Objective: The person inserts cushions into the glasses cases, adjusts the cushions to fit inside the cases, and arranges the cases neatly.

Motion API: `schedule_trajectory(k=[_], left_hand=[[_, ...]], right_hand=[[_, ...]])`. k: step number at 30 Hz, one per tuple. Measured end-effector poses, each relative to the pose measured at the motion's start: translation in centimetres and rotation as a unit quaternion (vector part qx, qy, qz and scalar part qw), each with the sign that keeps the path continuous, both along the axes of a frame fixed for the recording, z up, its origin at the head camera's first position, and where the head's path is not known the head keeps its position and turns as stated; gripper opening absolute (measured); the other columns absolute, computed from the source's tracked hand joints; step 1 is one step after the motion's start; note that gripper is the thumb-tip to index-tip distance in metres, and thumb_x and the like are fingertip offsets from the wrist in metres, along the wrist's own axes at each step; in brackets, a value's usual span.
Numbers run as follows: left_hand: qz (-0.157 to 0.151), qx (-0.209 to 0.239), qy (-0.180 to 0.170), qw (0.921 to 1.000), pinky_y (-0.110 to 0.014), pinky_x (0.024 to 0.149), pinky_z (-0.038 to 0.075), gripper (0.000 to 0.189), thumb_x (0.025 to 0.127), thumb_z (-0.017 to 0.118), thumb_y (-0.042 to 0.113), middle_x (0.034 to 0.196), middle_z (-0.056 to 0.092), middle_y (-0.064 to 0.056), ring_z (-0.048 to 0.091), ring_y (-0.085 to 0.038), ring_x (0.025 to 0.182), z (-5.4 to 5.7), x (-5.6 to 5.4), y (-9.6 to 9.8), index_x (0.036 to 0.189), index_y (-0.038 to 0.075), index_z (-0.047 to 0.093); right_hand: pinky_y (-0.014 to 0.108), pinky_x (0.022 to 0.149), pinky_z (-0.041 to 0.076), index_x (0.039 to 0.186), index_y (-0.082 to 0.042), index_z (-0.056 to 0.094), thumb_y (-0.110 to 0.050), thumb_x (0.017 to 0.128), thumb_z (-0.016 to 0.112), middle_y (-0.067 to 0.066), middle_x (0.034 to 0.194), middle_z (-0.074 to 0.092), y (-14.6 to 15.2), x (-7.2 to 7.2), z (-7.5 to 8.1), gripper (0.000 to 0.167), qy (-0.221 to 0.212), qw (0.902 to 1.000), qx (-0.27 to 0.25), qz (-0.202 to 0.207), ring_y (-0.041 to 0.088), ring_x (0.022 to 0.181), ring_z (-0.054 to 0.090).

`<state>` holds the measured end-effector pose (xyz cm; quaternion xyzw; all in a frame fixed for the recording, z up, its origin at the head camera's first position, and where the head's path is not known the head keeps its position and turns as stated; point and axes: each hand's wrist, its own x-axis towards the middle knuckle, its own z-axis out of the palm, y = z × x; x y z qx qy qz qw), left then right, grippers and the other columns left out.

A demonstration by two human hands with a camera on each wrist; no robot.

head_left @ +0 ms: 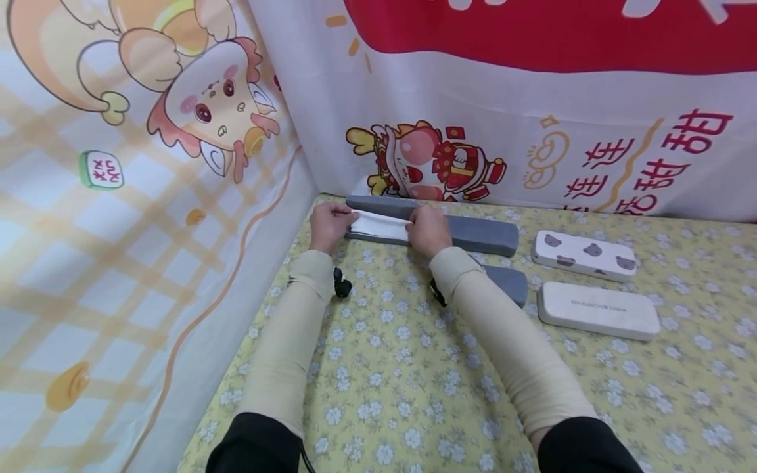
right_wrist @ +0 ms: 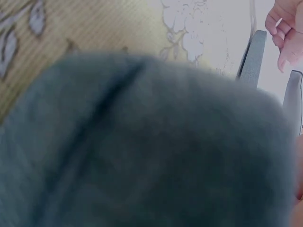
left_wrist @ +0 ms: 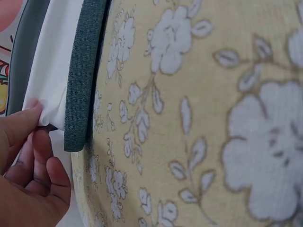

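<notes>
A white cloth (head_left: 378,225) lies stretched between both hands, inside what looks like an open, long grey case (head_left: 378,238) at the back of the table. My left hand (head_left: 328,226) pinches the cloth's left end between thumb and fingers. In the left wrist view, the left hand (left_wrist: 35,156) grips a gathered corner of the cloth (left_wrist: 52,61) beside the case's textured grey edge (left_wrist: 84,80). My right hand (head_left: 430,231) pinches the cloth's right end. In the right wrist view, a large blurred grey case (right_wrist: 156,156) hides most of that hand.
To the right of the right hand lies another grey case (head_left: 485,235), with one more grey case (head_left: 506,284) partly behind the right forearm. Farther right are a white case with bear heads (head_left: 585,255) and a plain white case with lettering (head_left: 598,311). Printed curtains (head_left: 503,151) border the flowered tablecloth.
</notes>
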<state>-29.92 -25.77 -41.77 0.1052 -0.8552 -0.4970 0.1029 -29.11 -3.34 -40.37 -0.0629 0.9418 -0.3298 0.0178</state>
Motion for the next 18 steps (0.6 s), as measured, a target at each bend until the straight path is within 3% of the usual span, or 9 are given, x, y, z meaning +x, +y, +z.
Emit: schedule_trajectory(k=[3, 8, 12, 18], left_hand=[[0.004, -0.015, 0.012, 0.9998, -0.036, 0.070, 0.053, 0.016, 0.086, 0.083, 0.015, 0.090, 0.070, -0.010, 0.065, -0.023, 0.078, -0.10, 0.00, 0.04, 0.093, 0.003, 0.077], [0.000, -0.039, -0.010, 0.9992, -0.037, 0.074, 0.052, 0.014, 0.085, 0.084, 0.015, 0.094, 0.071, -0.009, 0.064, -0.024, 0.083, -0.26, 0.02, 0.12, 0.090, 0.004, 0.077], [-0.008, -0.035, -0.035, 0.9987, -0.039, 0.077, 0.051, 0.015, 0.086, 0.083, 0.017, 0.102, 0.070, -0.007, 0.062, -0.024, 0.089, 0.06, -0.07, 0.13, 0.092, 0.005, 0.077], [-0.021, -0.034, -0.054, 0.9977, -0.040, 0.074, 0.050, 0.018, 0.087, 0.082, 0.019, 0.100, 0.069, -0.009, 0.061, -0.025, 0.084, 0.33, -0.10, -0.10, 0.095, 0.004, 0.077]], right_hand=[[0.040, 0.074, 0.053, 0.085, -0.006, 0.076, -0.014, 0.098, 0.066, 0.006, 0.084, 0.069, -0.07, 0.02, -0.02, 0.019, 0.000, 1.0000, -0.006, 0.000, 0.022, 0.078, 0.064], [0.038, 0.067, 0.051, 0.077, -0.006, 0.073, -0.014, 0.099, 0.064, 0.007, 0.076, 0.068, -0.12, 0.13, -0.05, 0.026, -0.006, 0.9999, -0.009, 0.002, 0.023, 0.069, 0.062], [0.035, 0.060, 0.043, 0.067, -0.006, 0.067, -0.012, 0.098, 0.062, 0.006, 0.065, 0.062, -0.01, 0.14, -0.01, 0.032, -0.011, 0.9998, -0.016, 0.000, 0.022, 0.060, 0.053], [0.032, 0.053, 0.035, 0.060, -0.008, 0.055, -0.010, 0.096, 0.062, 0.002, 0.054, 0.044, 0.04, 0.00, -0.20, 0.037, -0.002, 0.9998, -0.021, -0.001, 0.018, 0.052, 0.037]])
